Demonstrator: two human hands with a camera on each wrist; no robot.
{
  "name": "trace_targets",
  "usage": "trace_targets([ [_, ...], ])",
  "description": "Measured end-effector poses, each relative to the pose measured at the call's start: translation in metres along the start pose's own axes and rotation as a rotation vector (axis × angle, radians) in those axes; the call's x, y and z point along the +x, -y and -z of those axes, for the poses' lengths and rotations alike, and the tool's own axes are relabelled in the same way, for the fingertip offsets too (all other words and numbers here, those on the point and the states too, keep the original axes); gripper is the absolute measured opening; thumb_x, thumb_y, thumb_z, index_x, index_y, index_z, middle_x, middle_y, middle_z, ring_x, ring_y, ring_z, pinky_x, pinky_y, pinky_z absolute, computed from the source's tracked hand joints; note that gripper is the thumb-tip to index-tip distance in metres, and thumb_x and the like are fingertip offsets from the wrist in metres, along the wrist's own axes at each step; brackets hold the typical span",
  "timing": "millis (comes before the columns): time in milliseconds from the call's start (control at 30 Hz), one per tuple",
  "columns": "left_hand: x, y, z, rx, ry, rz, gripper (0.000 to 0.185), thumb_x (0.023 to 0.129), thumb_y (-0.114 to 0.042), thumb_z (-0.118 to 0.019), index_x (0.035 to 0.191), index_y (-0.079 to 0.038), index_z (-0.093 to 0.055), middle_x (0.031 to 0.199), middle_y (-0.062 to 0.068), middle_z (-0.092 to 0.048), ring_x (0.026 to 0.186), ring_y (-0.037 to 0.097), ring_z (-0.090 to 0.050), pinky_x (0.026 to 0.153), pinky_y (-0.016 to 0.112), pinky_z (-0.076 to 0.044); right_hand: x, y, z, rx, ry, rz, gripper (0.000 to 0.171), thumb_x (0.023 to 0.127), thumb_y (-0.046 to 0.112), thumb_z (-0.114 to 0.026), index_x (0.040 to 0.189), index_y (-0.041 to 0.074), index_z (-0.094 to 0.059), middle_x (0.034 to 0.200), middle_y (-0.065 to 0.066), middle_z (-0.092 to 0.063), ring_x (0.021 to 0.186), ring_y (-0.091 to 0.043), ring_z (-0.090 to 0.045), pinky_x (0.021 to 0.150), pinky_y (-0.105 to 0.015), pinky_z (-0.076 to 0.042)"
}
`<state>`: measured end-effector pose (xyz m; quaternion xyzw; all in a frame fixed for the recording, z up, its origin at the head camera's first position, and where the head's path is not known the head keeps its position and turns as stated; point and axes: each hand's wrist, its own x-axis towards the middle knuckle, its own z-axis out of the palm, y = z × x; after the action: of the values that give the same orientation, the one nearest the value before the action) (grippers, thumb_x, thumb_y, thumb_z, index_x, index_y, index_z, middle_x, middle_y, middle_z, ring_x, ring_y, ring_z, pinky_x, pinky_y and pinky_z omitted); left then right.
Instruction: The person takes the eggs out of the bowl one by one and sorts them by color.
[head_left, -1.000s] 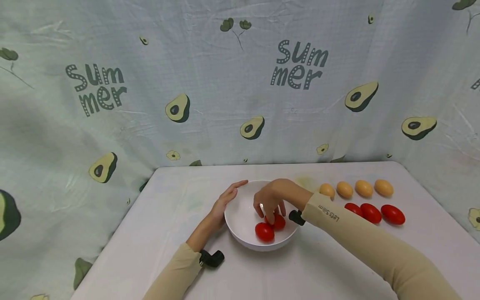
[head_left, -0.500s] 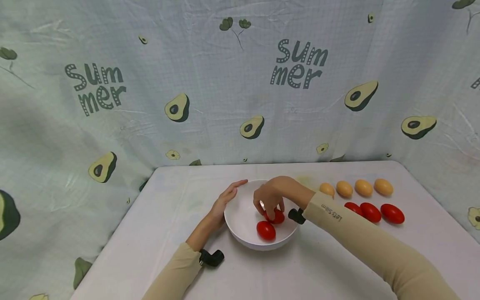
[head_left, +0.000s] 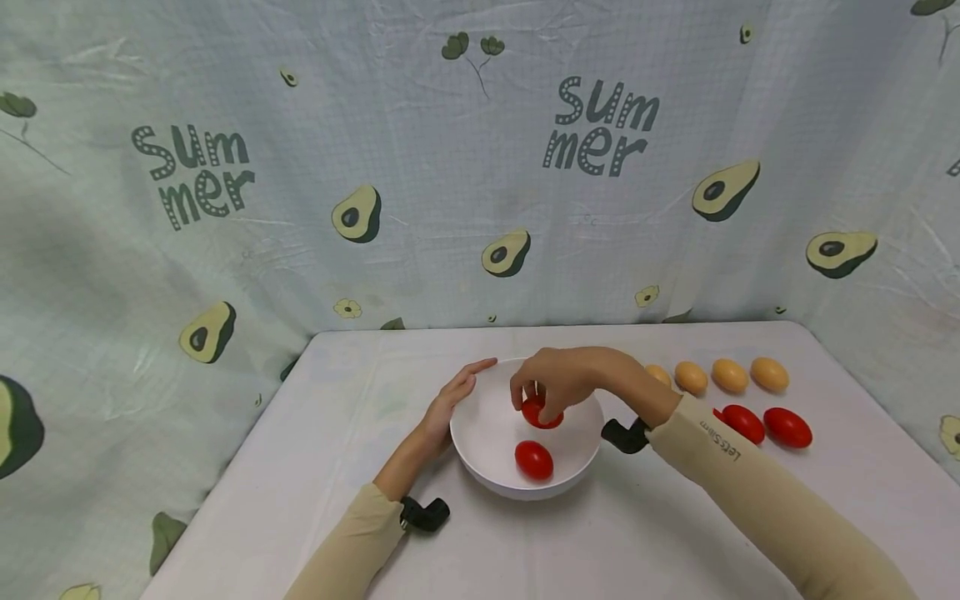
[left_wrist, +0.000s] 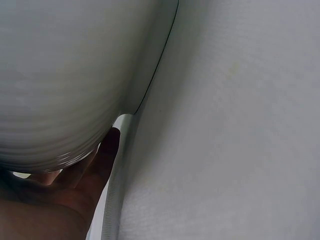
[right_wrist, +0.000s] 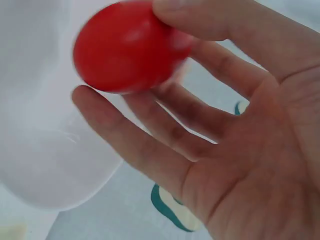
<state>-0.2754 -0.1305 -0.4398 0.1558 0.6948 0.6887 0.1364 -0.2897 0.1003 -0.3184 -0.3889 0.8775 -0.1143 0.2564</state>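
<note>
A white bowl point(head_left: 483, 437) stands on the table, with a red egg point(head_left: 534, 460) lying inside near its front. My right hand point(head_left: 566, 375) pinches a second red egg point(head_left: 542, 414) between thumb and fingers, over the bowl. In the right wrist view the held red egg point(right_wrist: 127, 47) shows large, with the thumb on one side and fingers on the other. My left hand point(head_left: 446, 408) rests against the bowl's left side, fingers extended along the rim. The left wrist view shows those fingers point(left_wrist: 100, 165) against the bowl's outer wall point(left_wrist: 55, 85).
To the right, a row of several orange-tan eggs point(head_left: 730, 376) lies at the back of the table point(head_left: 360, 417). Before it lie more red eggs point(head_left: 787, 427), partly hidden by my right sleeve point(head_left: 735, 458). A cloth with avocado prints point(head_left: 356, 214) hangs behind.
My right hand has lifted one red egg from beside the other, and its wrist has swung right. The remaining egg shifted slightly in the bowl. The left hand stays put.
</note>
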Motion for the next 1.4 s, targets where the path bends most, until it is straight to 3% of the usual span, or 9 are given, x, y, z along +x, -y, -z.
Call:
trace_targets([
  [200, 0.000, -0.001, -0.001, 0.004, -0.005, 0.010, 0.051, 0.112, -0.036, -0.028, 0.160, -0.020, -0.038, 0.171, 0.009, -0.027, 0.152, 0.032, -0.036, 0.106, 0.022, -0.047, -0.023, -0.007, -0.005, 0.023, -0.178, 0.139, 0.032, 0.087, 0.011, -0.079, 0.118, 0.019, -0.072, 0.108, 0.005, -0.066, 0.102, -0.014, -0.060, 0.083, -0.026, -0.059],
  [400, -0.001, -0.001, -0.003, -0.009, -0.022, 0.011, 0.051, 0.112, -0.035, -0.029, 0.159, -0.020, -0.040, 0.169, 0.003, -0.032, 0.151, 0.027, -0.037, 0.104, 0.019, -0.046, -0.045, -0.011, -0.015, 0.077, -0.387, 0.190, 0.038, 0.084, 0.009, -0.078, 0.119, 0.022, -0.072, 0.118, 0.002, -0.063, 0.107, -0.016, -0.059, 0.083, -0.025, -0.059],
  [733, -0.002, -0.001, -0.004, -0.020, -0.033, 0.007, 0.050, 0.113, -0.031, -0.028, 0.159, -0.017, -0.040, 0.168, 0.003, -0.033, 0.151, 0.026, -0.038, 0.104, 0.016, -0.046, -0.078, -0.025, -0.034, 0.026, -0.792, 0.247, 0.047, 0.075, 0.002, -0.084, 0.116, 0.022, -0.074, 0.117, 0.001, -0.060, 0.110, -0.017, -0.058, 0.082, -0.027, -0.061],
  [900, -0.001, -0.001, -0.003, -0.026, -0.034, 0.007, 0.050, 0.113, -0.031, -0.028, 0.159, -0.016, -0.040, 0.168, 0.004, -0.034, 0.150, 0.026, -0.039, 0.103, 0.016, -0.046, -0.098, -0.039, -0.042, -0.012, -0.951, 0.200, 0.049, 0.072, -0.001, -0.085, 0.115, 0.021, -0.074, 0.118, 0.000, -0.060, 0.111, -0.016, -0.056, 0.080, -0.026, -0.060],
  [1067, -0.002, -0.001, -0.003, -0.045, -0.042, 0.006, 0.051, 0.112, -0.033, -0.029, 0.159, -0.016, -0.040, 0.168, 0.004, -0.034, 0.148, 0.025, -0.040, 0.103, 0.017, -0.046, -0.116, -0.058, -0.046, -0.011, -1.086, 0.180, 0.049, 0.070, -0.005, -0.084, 0.113, 0.016, -0.074, 0.116, 0.000, -0.061, 0.107, -0.007, -0.053, 0.082, -0.012, -0.053],
  [1233, -0.001, -0.001, -0.003, -0.045, -0.052, 0.007, 0.050, 0.112, -0.032, -0.029, 0.158, -0.016, -0.041, 0.167, 0.004, -0.036, 0.148, 0.025, -0.040, 0.103, 0.017, -0.046, -0.135, -0.079, -0.046, 0.098, -1.194, 0.181, 0.052, 0.070, -0.013, -0.081, 0.117, 0.008, -0.073, 0.116, 0.002, -0.061, 0.107, 0.001, -0.054, 0.088, -0.004, -0.047],
  [1400, -0.001, -0.001, -0.003, -0.033, -0.045, 0.014, 0.050, 0.113, -0.033, -0.029, 0.158, -0.018, -0.041, 0.167, 0.003, -0.036, 0.148, 0.024, -0.041, 0.103, 0.017, -0.046, -0.157, -0.098, -0.049, 0.248, -1.258, 0.103, 0.054, 0.073, -0.020, -0.075, 0.123, 0.000, -0.068, 0.122, 0.013, -0.059, 0.115, -0.003, -0.053, 0.091, -0.003, -0.046],
])
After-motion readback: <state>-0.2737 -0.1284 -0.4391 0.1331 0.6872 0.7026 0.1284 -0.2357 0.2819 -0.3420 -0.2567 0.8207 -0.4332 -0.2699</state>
